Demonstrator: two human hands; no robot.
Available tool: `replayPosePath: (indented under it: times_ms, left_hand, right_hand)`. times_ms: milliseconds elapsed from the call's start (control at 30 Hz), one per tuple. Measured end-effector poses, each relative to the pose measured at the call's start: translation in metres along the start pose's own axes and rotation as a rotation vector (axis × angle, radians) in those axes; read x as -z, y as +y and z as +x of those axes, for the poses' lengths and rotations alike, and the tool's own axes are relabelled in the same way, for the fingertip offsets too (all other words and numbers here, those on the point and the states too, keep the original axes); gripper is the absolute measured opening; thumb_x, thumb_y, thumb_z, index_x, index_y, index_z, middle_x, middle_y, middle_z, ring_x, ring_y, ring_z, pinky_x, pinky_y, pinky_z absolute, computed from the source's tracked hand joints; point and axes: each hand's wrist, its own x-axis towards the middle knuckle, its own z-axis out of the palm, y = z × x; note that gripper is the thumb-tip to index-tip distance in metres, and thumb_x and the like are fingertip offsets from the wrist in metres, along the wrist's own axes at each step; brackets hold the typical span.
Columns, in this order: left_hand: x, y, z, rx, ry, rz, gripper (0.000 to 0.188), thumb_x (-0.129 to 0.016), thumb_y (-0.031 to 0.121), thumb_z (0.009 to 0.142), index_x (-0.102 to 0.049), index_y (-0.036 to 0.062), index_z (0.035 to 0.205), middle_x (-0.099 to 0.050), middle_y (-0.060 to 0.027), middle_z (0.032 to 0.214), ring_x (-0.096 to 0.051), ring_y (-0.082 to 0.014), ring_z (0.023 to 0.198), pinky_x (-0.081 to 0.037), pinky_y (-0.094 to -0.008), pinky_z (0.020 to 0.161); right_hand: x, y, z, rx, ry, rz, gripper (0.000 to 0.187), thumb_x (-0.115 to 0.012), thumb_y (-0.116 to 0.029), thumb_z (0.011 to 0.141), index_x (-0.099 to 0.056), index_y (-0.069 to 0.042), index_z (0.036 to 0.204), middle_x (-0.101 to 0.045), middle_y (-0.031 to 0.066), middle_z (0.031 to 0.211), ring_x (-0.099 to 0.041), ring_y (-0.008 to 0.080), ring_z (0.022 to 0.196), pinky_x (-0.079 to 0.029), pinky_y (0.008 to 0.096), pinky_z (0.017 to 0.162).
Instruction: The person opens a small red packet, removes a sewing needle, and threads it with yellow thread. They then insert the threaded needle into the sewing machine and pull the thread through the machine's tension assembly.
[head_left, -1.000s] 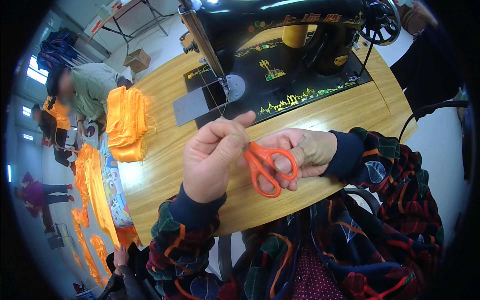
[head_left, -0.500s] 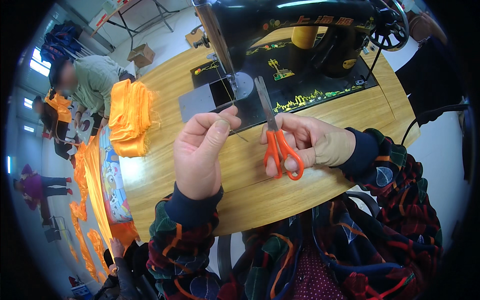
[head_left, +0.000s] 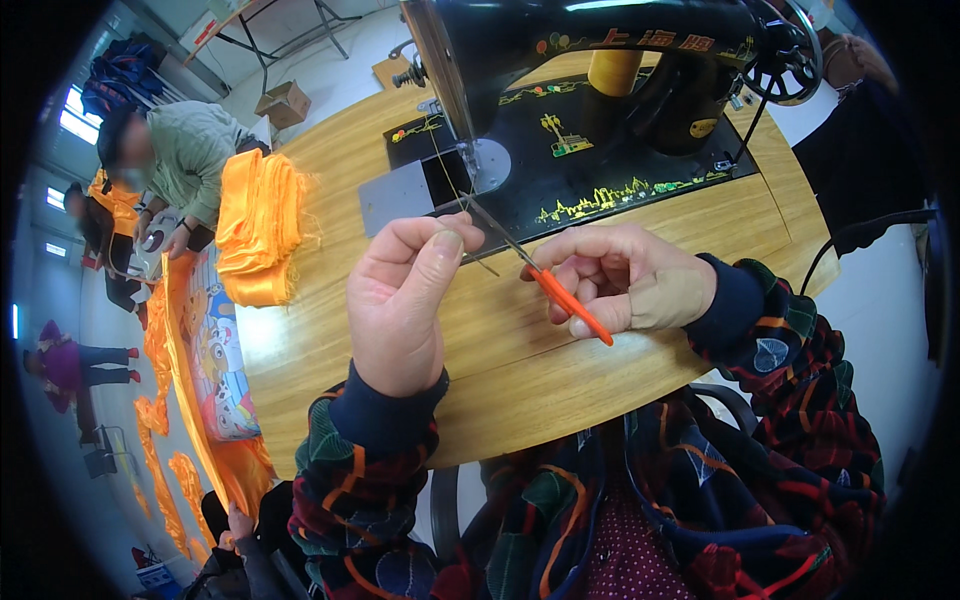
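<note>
Thread pinched between thumb and forefinger of left hand; grip closed, short tail left free beside fingers. Scissors held by orange handles in right hand, grip curled around them; blades pointed at thread just above left fingertips, contact cannot be told. Thread run up toward sewing machine. Orange cloth stacked on table, left of hands.
</note>
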Motion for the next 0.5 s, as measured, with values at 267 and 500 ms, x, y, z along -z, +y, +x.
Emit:
replayPosePath:
  times_ms: [267, 500]
  left_hand:
    - [-0.0004, -0.0008, 0.0006, 0.031, 0.004, -0.008, 0.007, -0.054, 0.005, 0.087, -0.056, -0.0002, 0.091, -0.061, -0.0103, 0.095, -0.055, -0.015, 0.092, -0.04, -0.0281, 0.087]
    - [-0.001, -0.0001, 0.0004, 0.058, 0.007, 0.014, 0.005, -0.052, 0.005, 0.087, -0.055, 0.0016, 0.09, -0.06, -0.0107, 0.094, -0.053, -0.0175, 0.096, -0.037, -0.0303, 0.09]
  right_hand:
    - [-0.0011, 0.0006, -0.0004, 0.008, -0.01, -0.011, 0.05, -0.064, -0.011, 0.078, -0.047, 0.002, 0.122, -0.065, 0.0054, 0.083, -0.053, 0.0032, 0.062, -0.042, 0.0159, 0.058]
    - [0.0006, 0.0021, -0.0007, 0.003, -0.013, -0.042, 0.049, -0.065, -0.012, 0.079, -0.047, 0.002, 0.122, -0.065, 0.0057, 0.083, -0.054, 0.0033, 0.064, -0.042, 0.0161, 0.058]
